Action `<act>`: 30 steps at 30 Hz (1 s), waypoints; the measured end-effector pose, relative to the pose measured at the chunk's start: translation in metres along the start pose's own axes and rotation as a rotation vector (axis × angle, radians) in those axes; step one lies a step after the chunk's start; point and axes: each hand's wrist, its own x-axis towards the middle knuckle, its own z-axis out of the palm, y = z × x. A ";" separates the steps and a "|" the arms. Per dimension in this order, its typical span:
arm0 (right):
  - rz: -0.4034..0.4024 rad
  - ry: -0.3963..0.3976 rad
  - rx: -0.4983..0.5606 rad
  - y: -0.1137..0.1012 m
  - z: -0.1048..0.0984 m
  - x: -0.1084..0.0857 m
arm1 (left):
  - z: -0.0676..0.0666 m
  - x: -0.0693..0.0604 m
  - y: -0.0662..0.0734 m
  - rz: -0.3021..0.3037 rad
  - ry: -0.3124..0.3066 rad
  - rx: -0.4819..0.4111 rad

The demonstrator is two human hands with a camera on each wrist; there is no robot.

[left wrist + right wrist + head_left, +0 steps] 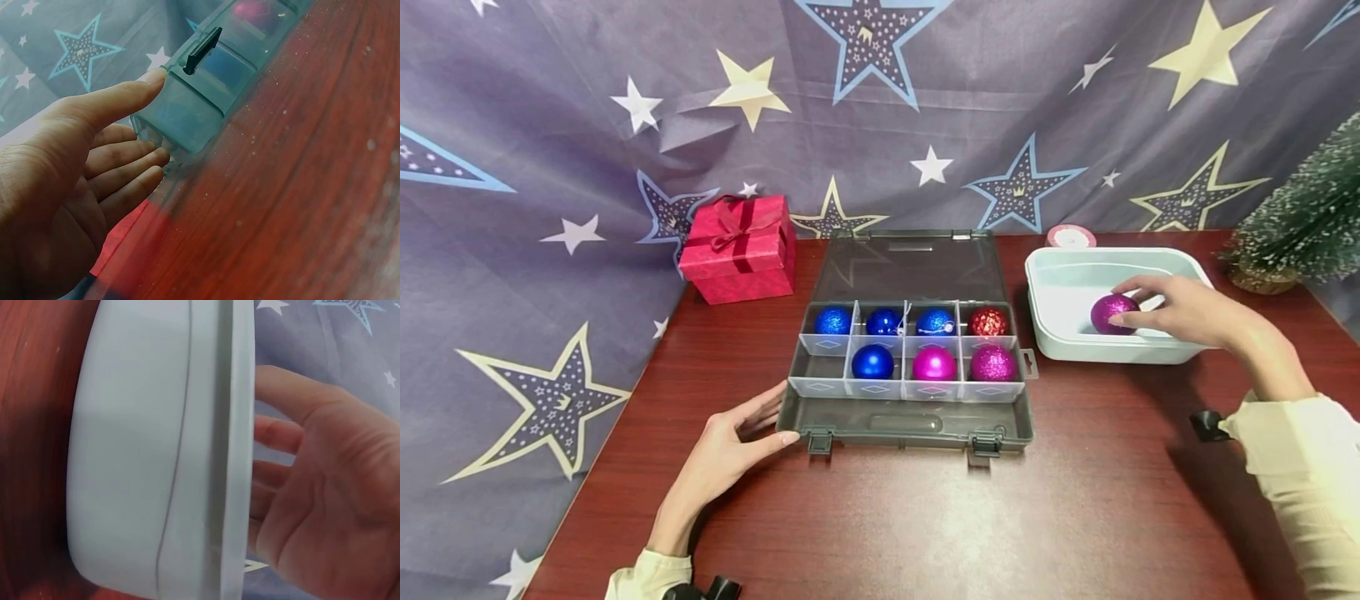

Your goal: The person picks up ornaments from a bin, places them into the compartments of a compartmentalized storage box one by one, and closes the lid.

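In the head view, my right hand (1183, 312) grips a purple glitter Christmas ball (1112, 314) inside the pale green-white plastic tub (1101, 350). The tub's wall (137, 450) hides the ball and fingertips in the right wrist view. My left hand (730, 442) rests at the front left corner of a grey see-through divided storage box (917, 425). In the left wrist view, its thumb touches the corner and its fingers lie nearly straight along the side. Several balls sit in the box: blue ones (872, 362), a red one (988, 322), a pink one (935, 363) and a magenta glitter one (993, 363).
The box's lid (913, 267) lies open toward the back. A red gift box (739, 250) with a bow stands back left. Behind the tub is a ribbon roll (1071, 237). A small frosted tree (1300, 208) stands at the right, before a star-patterned cloth (925, 125).
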 end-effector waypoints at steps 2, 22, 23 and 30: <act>-0.025 0.046 0.010 -0.004 0.001 0.000 | 0.000 0.000 0.000 -0.002 0.000 -0.001; -0.177 0.293 0.031 -0.051 0.015 -0.007 | 0.000 0.000 0.001 -0.003 0.002 0.001; -0.177 0.290 0.027 -0.053 0.015 -0.007 | 0.000 0.000 0.001 -0.003 0.002 0.003; -0.160 0.271 0.050 -0.065 0.016 -0.004 | 0.000 0.000 0.001 -0.005 0.001 0.003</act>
